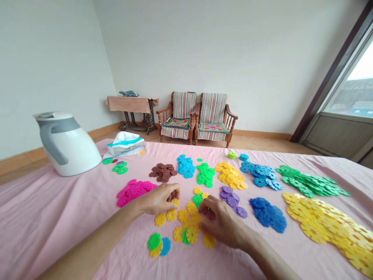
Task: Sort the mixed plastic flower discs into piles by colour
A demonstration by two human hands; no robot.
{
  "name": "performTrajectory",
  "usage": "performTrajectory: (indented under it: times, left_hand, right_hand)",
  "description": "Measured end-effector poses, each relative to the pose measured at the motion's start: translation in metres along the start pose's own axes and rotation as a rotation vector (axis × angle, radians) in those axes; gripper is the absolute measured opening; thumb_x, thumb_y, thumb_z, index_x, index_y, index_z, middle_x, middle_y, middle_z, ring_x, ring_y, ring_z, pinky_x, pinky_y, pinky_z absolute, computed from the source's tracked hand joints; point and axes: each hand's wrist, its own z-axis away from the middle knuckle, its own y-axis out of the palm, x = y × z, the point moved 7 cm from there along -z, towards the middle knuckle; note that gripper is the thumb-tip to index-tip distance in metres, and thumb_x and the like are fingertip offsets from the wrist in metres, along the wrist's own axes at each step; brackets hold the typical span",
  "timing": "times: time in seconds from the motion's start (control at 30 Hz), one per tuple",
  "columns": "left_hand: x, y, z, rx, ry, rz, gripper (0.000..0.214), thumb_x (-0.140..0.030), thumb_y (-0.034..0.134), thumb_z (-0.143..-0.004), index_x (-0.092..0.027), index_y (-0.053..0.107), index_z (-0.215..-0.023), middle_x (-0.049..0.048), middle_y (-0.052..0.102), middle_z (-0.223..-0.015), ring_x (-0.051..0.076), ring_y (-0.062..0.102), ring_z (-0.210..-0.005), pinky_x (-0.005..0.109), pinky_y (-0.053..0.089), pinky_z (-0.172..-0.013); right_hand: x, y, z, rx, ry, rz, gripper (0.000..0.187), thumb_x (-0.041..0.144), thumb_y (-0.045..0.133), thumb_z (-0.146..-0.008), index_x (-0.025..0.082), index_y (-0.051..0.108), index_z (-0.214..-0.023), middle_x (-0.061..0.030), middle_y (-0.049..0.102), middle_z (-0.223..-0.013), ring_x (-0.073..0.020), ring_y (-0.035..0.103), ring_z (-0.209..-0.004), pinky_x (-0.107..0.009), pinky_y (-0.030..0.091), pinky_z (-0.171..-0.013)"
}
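Note:
My left hand (160, 199) curls over a yellow plastic snowflake disc (175, 202), but I cannot tell if it grips the disc. My right hand (220, 222) pinches its fingertips around a sliver of green plastic disc (208, 209). Between my hands lies a loose cluster of yellow discs (189, 222), with a green disc (197, 200) just above it. A stacked green, yellow and blue group (155, 245) sits below my left hand. Purple discs (231, 198) lie just beyond my right hand.
A pink cloth (58, 217) covers the table, with sorted piles of magenta, brown, cyan, green, blue and yellow discs. A white plastic kettle (67, 146) stands at the far left beside a white bag (126, 144). Beyond the table are several pieces of furniture and a window.

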Motion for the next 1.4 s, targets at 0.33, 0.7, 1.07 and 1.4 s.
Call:
performTrajectory:
  times: [0.33,0.7,1.07,1.4]
  left_hand:
    - [-0.007,0.015,-0.005,-0.158,0.009,0.288,0.009,-0.016,0.052,-0.072,-0.016,0.054,-0.081,-0.0014,0.056,-0.070,0.013,0.054,-0.065,0.022,0.043,-0.059]
    - [-0.033,0.030,0.000,-0.149,0.056,0.488,0.006,-0.019,0.055,-0.076,-0.016,0.051,-0.079,0.0009,0.062,-0.076,0.013,0.060,-0.070,0.023,0.046,-0.062]
    - [-0.003,0.009,-0.004,-0.379,-0.026,0.472,0.010,-0.024,0.054,-0.076,-0.018,0.047,-0.072,-0.0016,0.057,-0.064,0.013,0.059,-0.060,0.024,0.048,-0.059]
    - [0.014,0.011,-0.008,-0.402,-0.059,0.501,0.009,-0.023,0.054,-0.073,-0.018,0.046,-0.071,-0.0021,0.058,-0.064,0.012,0.059,-0.055,0.023,0.046,-0.054]
  right_hand:
    - [-0.003,0.006,0.002,0.100,0.071,-0.130,0.014,0.007,0.055,-0.064,0.019,0.052,-0.071,0.0046,0.050,-0.066,-0.0086,0.043,-0.058,-0.019,0.030,-0.050]
    - [0.001,0.010,-0.008,-0.134,0.144,-0.332,0.009,0.011,0.051,-0.072,0.016,0.058,-0.073,0.0053,0.050,-0.056,-0.0076,0.044,-0.052,-0.019,0.034,-0.050]
    - [-0.084,-0.066,-0.004,-0.569,0.303,-0.074,0.017,0.031,0.052,-0.075,0.018,0.056,-0.065,0.0037,0.049,-0.050,-0.0114,0.047,-0.045,-0.022,0.031,-0.043]
    - [-0.138,-0.088,-0.002,-0.766,0.362,-0.296,0.027,0.034,0.049,-0.077,0.013,0.056,-0.091,-0.0118,0.069,-0.084,-0.0219,0.069,-0.070,-0.031,0.053,-0.059]
